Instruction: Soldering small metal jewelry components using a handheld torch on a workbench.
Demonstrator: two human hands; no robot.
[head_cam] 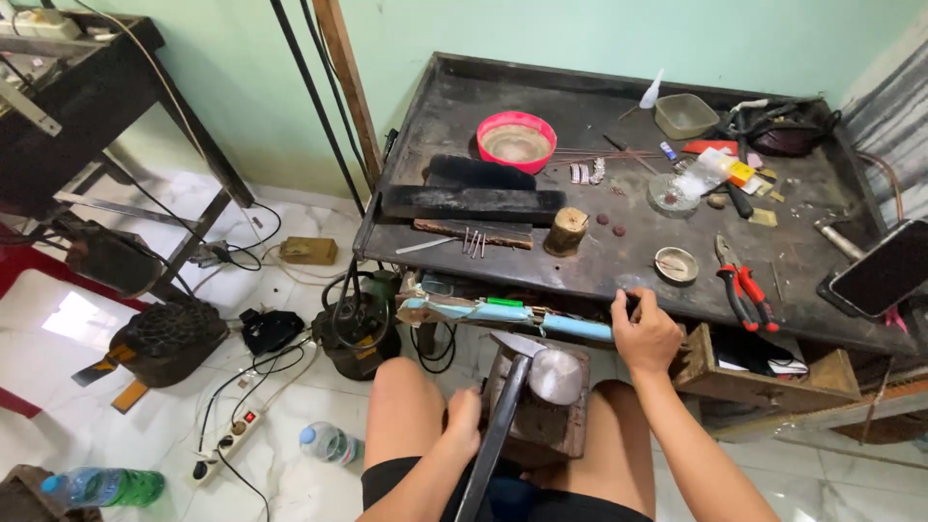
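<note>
Head view: my left hand [464, 418] is closed round the hammer [503, 411] handle, its head resting on the steel block [556, 375] between my knees. My right hand [646, 333] pinches something small at the surface [619, 256] edge; I judge placing comes next, needing steady aim.

I see a dark grey, stained worktable [619, 253] w/ a pink-red bowl [516, 141] on it, tan inside. Pliers [742, 286] have red-and-black handles. Phone [884, 271] is black w/ a dark screen. Small tub [684, 115] at the back is pale olive, semi-clear. Wood stump [565, 230] is light brown. Hammer [503, 416] by my left hand [464, 418] has a black handle & grey steel head. Wall [242, 87] is mint green, floor [87, 329] white marble w/ grey veins. Bottle [106, 486] is green w/ a blue cap; power strip [224, 445] white w/ a red switch.
</note>
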